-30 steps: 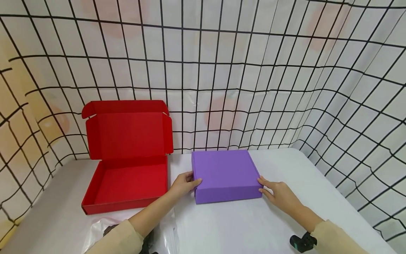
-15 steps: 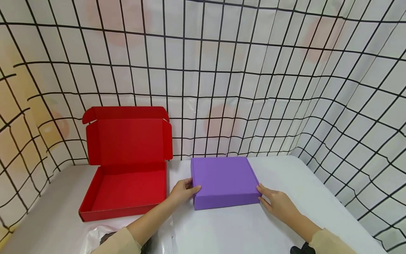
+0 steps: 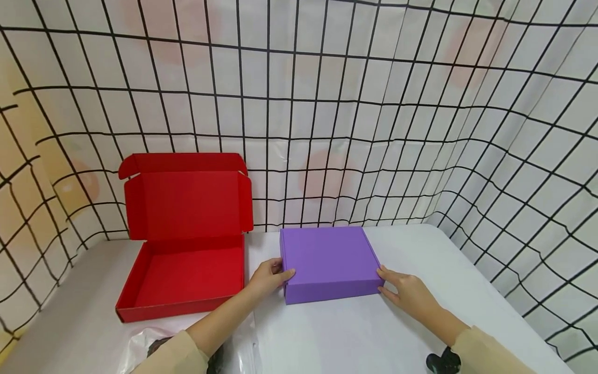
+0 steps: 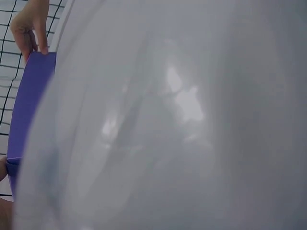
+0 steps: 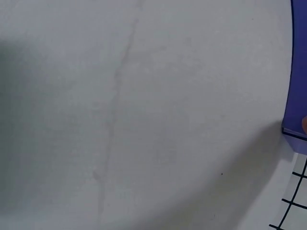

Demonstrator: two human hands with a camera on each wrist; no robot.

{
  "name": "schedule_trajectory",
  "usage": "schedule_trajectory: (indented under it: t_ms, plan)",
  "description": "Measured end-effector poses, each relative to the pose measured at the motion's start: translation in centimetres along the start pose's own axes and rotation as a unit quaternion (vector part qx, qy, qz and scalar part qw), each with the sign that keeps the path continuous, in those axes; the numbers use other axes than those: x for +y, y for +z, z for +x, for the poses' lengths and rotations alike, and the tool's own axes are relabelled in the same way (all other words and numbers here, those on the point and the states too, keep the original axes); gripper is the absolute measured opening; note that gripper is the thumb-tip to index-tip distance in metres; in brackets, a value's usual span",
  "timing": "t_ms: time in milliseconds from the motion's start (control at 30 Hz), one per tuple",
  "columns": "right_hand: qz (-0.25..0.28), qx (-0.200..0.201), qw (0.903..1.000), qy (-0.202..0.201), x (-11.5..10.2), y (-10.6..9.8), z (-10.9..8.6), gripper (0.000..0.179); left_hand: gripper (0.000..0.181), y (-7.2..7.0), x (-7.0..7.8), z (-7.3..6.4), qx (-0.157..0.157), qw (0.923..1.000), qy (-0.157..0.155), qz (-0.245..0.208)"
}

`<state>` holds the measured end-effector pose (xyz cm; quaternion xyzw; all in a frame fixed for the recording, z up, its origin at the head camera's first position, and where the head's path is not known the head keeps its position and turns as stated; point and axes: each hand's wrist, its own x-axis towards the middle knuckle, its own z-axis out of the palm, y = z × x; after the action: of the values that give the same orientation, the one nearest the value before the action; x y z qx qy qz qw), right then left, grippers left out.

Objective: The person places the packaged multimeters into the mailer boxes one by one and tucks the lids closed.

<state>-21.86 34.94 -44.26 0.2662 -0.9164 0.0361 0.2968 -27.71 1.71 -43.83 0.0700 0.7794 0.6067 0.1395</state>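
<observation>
Purple box [image 3: 329,257], lower frame, right of centre | your left hand [image 3: 269,276] and right hand [image 3: 413,297] pinch its opposite sides | probably light, stiff card, dentable; best held by side edges

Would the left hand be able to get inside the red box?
Probably yes: the red mailer box stands open nearby, though the left hand, gripping the purple mailer box, would likely have to let go first.

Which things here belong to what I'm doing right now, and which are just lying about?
In the job:
closed purple box
left hand, gripping its left side
right hand, gripping its front right corner

Apparently lying about, untouched by either hand:
open red box
clear plastic, partly hidden
</observation>
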Motion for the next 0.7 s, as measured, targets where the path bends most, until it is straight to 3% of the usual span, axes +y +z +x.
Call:
schedule_trajectory:
  t_ms: [333, 533, 700]
  plan:
    - [-0.022, 0.005, 0.9997, -0.012, 0.22, 0.18, -0.23, 0.048, 0.059, 0.13, 0.04, 0.16, 0.005, 0.9999, 0.006, 0.010]
    - [-0.029, 0.027, 0.9986, -0.034, 0.60, 0.36, -0.14, 0.048, 0.057, 0.20, 0.04, 0.14, 0.002, 0.9999, 0.013, 0.004]
    - [-0.031, 0.035, 0.9978, -0.047, 0.64, 0.54, -0.06, 0.050, 0.059, 0.10, -0.08, 0.15, 0.004, 1.0000, 0.002, -0.001]
